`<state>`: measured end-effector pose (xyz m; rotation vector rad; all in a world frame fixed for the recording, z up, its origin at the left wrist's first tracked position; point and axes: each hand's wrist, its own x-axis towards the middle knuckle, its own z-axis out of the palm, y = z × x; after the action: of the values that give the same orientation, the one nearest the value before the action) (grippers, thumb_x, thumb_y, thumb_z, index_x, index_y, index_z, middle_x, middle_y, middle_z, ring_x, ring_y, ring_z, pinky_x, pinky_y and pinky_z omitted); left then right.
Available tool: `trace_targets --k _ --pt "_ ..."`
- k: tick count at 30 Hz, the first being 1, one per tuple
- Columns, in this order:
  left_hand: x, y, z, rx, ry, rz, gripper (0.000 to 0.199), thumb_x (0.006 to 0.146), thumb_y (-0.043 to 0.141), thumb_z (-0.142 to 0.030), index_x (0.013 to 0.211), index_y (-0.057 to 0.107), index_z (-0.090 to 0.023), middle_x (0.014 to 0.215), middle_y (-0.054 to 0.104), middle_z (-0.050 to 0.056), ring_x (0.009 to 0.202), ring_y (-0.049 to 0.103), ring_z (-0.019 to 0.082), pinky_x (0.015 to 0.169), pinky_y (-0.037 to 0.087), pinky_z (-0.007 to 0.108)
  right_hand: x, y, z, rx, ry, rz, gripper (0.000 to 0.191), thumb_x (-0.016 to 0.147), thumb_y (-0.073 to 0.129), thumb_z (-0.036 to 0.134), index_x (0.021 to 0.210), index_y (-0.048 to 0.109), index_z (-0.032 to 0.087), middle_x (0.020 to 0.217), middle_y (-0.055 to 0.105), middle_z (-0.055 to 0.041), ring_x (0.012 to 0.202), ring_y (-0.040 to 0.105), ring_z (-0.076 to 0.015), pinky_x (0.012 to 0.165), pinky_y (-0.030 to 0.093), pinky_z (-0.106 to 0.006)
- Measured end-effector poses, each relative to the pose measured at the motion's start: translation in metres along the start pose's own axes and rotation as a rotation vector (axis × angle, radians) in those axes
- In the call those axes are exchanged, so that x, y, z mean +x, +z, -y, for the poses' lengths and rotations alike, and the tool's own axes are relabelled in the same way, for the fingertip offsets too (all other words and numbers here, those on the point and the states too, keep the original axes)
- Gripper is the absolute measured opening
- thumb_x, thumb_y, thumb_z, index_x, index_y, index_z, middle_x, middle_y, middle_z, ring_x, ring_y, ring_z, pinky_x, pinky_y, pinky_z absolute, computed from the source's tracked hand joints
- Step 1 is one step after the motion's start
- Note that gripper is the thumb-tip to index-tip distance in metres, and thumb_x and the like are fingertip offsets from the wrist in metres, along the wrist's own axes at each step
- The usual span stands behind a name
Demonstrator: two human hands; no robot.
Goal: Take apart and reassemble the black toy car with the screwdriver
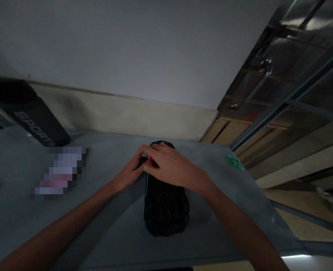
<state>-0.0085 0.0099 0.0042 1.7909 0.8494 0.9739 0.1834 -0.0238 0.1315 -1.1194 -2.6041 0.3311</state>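
A black toy car (166, 205), by its look, lies lengthwise on the grey table (110, 226). My left hand (131, 171) is at the car's far left side, its fingers bent and partly covered by the other hand. Across the far half of the car lies my right hand (170, 163), fingers curled and thumb pointing left toward the left fingers. A small red part (151, 159) shows between the two hands; its kind cannot be made out. The fingertips are mostly hidden.
A dark bottle marked SPORT (39, 120) stands at the back left, beside a blurred-out flat item (61, 173). Near the right table edge lies a crumpled green scrap (235, 162). A wall (132, 116) closes the back. A metal frame (285, 103) and a door handle (252, 88) are at right.
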Motion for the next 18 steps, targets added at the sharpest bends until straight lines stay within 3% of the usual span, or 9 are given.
trace_targets --k 5,10,12,15,18 --pt "-0.0008 -0.0021 0.0049 0.061 0.008 -0.057 0.051 0.109 0.063 -0.052 0.148 0.067 -0.020 0.150 0.077 0.015 0.149 0.067 0.037 0.133 0.046 0.055 -0.0022 -0.0041 0.0013 -0.062 0.103 0.027 0.021 0.122 0.055 0.027 0.125 0.075 0.021 0.107 0.081 -0.0077 0.099 0.073 -0.0221 0.088 0.048 -0.033" --pt "-0.0006 -0.0022 0.0041 0.016 0.004 0.028 0.065 0.112 0.057 -0.055 0.165 0.055 -0.017 0.132 0.085 0.014 0.124 0.079 0.035 0.120 0.059 0.054 -0.0015 -0.0026 0.0000 -0.025 0.021 0.019 0.021 0.113 0.064 0.017 0.133 0.070 0.021 0.111 0.080 -0.0066 0.108 0.072 -0.0231 0.095 0.049 -0.035" --pt "-0.0007 -0.0014 0.0030 0.007 0.003 0.015 0.068 0.111 0.058 -0.054 0.167 0.054 -0.016 0.141 0.082 0.016 0.134 0.077 0.037 0.124 0.057 0.053 -0.0016 -0.0012 -0.0003 -0.047 0.047 0.000 0.020 0.114 0.063 0.021 0.133 0.070 0.020 0.110 0.080 -0.0080 0.104 0.072 -0.0244 0.093 0.050 -0.037" --pt "-0.0012 -0.0005 0.0006 0.036 -0.011 -0.068 0.065 0.108 0.064 -0.052 0.163 0.058 -0.018 0.162 0.073 0.016 0.160 0.060 0.039 0.136 0.044 0.054 -0.0017 -0.0001 -0.0019 -0.072 0.093 0.007 0.021 0.120 0.053 0.025 0.133 0.069 0.019 0.104 0.081 -0.0084 0.092 0.072 -0.0237 0.085 0.050 -0.037" --pt "-0.0011 -0.0006 -0.0023 0.026 -0.026 -0.044 0.060 0.109 0.063 -0.052 0.158 0.061 -0.017 0.154 0.078 0.016 0.153 0.066 0.040 0.132 0.050 0.056 -0.0019 -0.0017 -0.0035 -0.056 0.008 0.037 0.020 0.118 0.056 0.021 0.134 0.068 0.019 0.108 0.081 -0.0080 0.097 0.073 -0.0227 0.087 0.050 -0.035"
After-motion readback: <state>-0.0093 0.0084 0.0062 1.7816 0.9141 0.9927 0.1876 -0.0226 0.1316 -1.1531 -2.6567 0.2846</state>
